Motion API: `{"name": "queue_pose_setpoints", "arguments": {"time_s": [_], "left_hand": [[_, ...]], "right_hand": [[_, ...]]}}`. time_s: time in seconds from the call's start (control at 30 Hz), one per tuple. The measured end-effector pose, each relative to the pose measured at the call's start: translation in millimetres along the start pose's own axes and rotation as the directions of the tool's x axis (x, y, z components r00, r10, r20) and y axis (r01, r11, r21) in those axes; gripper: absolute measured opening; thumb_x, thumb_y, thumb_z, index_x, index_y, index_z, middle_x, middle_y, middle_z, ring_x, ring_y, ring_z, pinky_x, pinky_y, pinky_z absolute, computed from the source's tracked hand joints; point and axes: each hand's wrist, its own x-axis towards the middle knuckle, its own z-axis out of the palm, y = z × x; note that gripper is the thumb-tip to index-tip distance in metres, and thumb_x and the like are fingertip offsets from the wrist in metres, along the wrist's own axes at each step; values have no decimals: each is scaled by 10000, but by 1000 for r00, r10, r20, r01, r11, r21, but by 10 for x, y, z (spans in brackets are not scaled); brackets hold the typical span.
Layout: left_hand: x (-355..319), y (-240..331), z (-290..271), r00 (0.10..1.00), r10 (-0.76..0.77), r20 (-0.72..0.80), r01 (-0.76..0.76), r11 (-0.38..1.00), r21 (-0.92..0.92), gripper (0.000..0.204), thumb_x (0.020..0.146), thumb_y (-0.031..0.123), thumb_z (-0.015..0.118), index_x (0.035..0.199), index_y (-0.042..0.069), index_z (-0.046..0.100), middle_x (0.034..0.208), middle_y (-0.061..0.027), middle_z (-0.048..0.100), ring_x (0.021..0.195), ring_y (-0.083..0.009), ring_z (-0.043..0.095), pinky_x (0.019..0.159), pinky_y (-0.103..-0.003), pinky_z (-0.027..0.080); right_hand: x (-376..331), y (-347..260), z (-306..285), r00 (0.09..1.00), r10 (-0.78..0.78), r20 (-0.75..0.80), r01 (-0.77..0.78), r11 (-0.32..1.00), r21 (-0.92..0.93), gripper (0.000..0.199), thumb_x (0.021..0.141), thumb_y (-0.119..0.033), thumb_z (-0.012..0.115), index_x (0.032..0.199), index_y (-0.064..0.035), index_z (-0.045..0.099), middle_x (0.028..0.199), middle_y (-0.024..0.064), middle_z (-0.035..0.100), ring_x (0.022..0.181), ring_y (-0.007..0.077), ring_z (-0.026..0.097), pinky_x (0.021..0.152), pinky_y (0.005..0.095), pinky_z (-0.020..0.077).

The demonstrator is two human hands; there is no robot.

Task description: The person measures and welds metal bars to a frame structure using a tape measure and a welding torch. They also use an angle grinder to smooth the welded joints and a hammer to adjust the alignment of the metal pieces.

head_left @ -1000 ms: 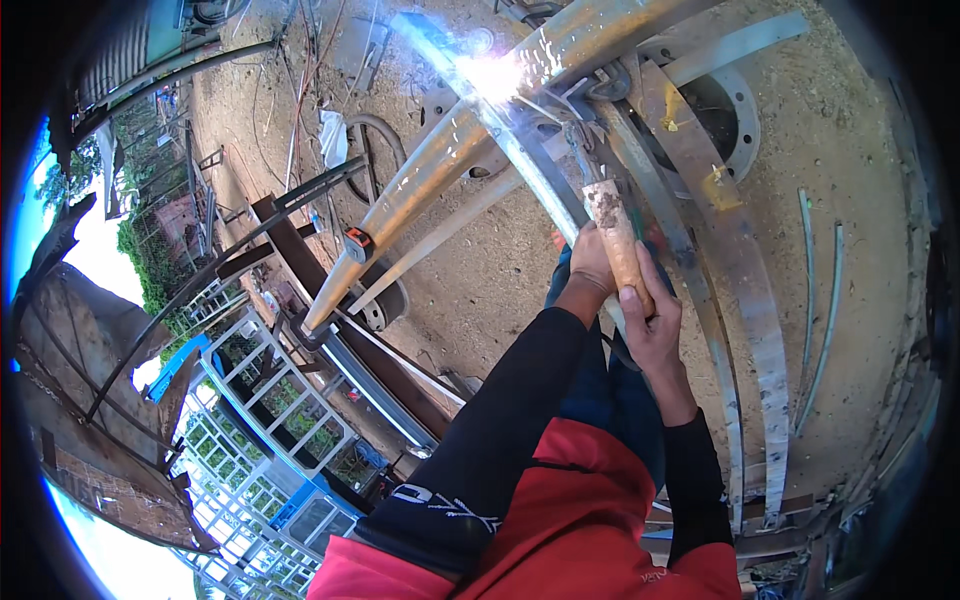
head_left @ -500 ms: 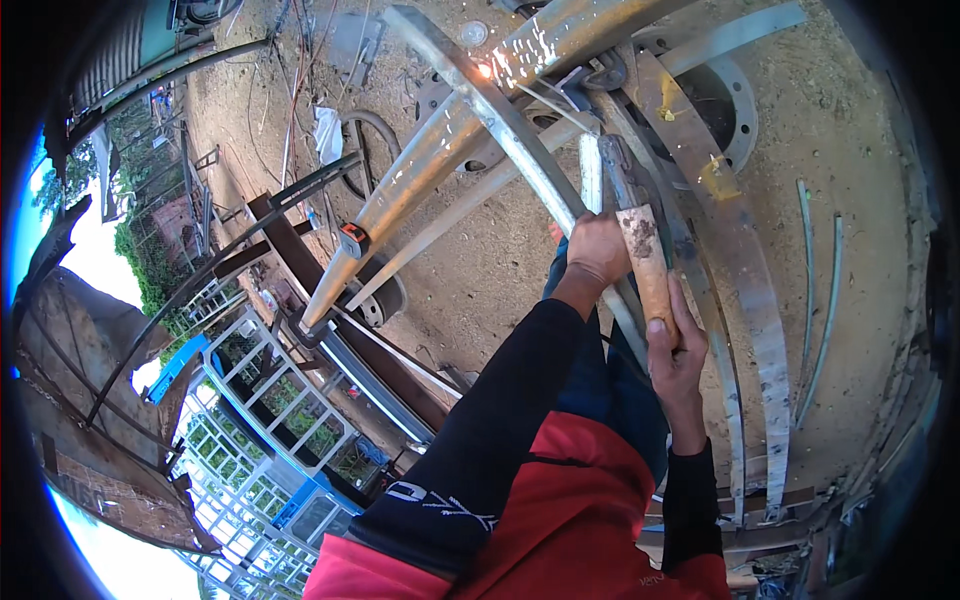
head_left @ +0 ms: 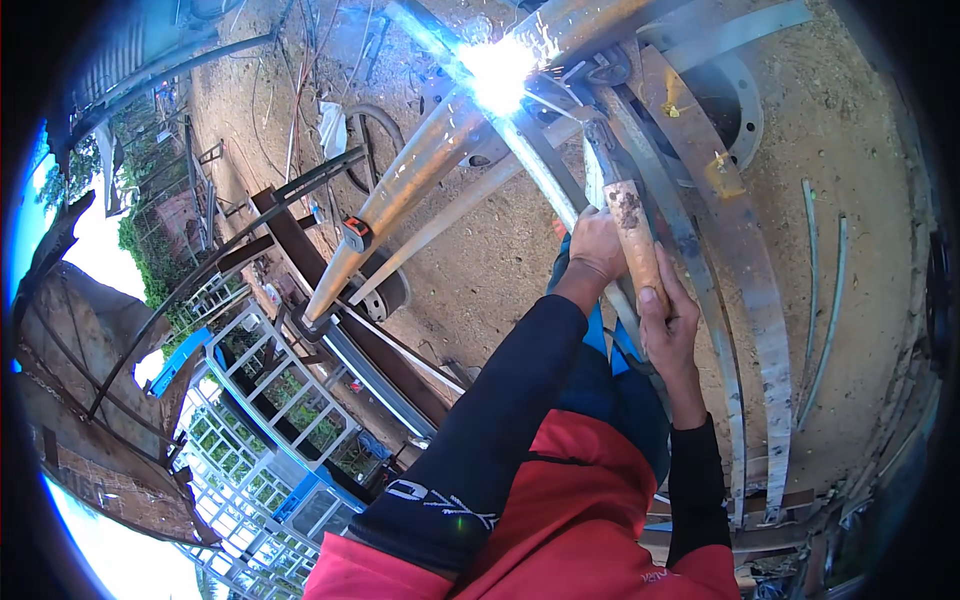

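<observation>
A welding electrode holder (head_left: 630,222) with a worn tan handle lies in the grip of my right hand (head_left: 674,328), its fingers wrapped round the lower end. From its jaw a thin welding rod (head_left: 552,104) reaches to a blinding white-blue arc (head_left: 497,76). The glare hides the joint where a slim metal bar (head_left: 545,172) crosses a large rusty round pipe (head_left: 425,158). My left hand (head_left: 597,247) is closed round the near part of that bar, close beside the holder's handle. Sparks scatter over the pipe to the right of the arc.
An orange and black tape measure (head_left: 355,233) sits on the pipe. Long curved flat steel strips (head_left: 735,230) lie at right, near a round flanged plate (head_left: 742,110). Two thin rods (head_left: 825,320) rest on the sandy ground. A blue and silver metal frame (head_left: 285,400) stands lower left.
The small orange glow at the joint has flared into a large white-blue arc with haze. My right hand and the holder have shifted slightly up and left; my left hand stays on the bar.
</observation>
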Motion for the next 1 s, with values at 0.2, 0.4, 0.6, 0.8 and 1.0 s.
{"name": "queue_pose_setpoints", "arguments": {"time_s": [0.2, 0.4, 0.6, 0.8, 1.0], "left_hand": [[-29, -62, 123, 977, 80, -197, -78, 997, 15, 218, 809, 323, 586, 862, 149, 706, 847, -75, 704, 820, -228, 685, 798, -379, 462], [-16, -7, 22, 998, 29, -54, -27, 999, 33, 283, 731, 314, 637, 921, 114, 700, 956, -77, 700, 935, -256, 662, 864, -379, 501], [-27, -23, 34, 992, 49, -114, -48, 999, 16, 293, 729, 336, 635, 917, 122, 703, 930, -73, 704, 903, -255, 669, 855, -382, 496], [-30, 5, -13, 997, 19, -68, -17, 999, 39, 250, 773, 360, 614, 849, 137, 698, 800, -72, 696, 759, -247, 686, 764, -373, 489], [-25, 55, -88, 998, -54, 44, 54, 999, -2, 328, 754, 361, 626, 960, 115, 699, 957, -112, 701, 913, -298, 665, 869, -399, 496]], "right_hand": [[23, 50, -8, 999, 34, 10, -34, 999, 30, 539, 961, -209, 560, 1404, 72, 435, 1284, 273, 585, 1155, 270, 604, 967, 342, 469], [44, 28, 6, 1000, 9, 19, -10, 1000, 27, 539, 963, -215, 561, 1404, 68, 436, 1273, 278, 591, 1153, 279, 610, 951, 344, 480], [14, 39, 1, 992, 114, 47, -117, 990, 80, 547, 958, -215, 565, 1409, 66, 432, 1225, 270, 618, 1060, 233, 640, 884, 323, 503], [-49, 86, 39, 998, 43, -35, -38, 992, 121, 553, 959, -207, 559, 1404, 92, 422, 1216, 263, 622, 1045, 221, 639, 875, 314, 502], [19, 193, 53, 1000, 22, -6, -21, 1000, 23, 547, 959, -201, 559, 1403, 89, 425, 1212, 249, 627, 1009, 210, 640, 861, 303, 502]]}}
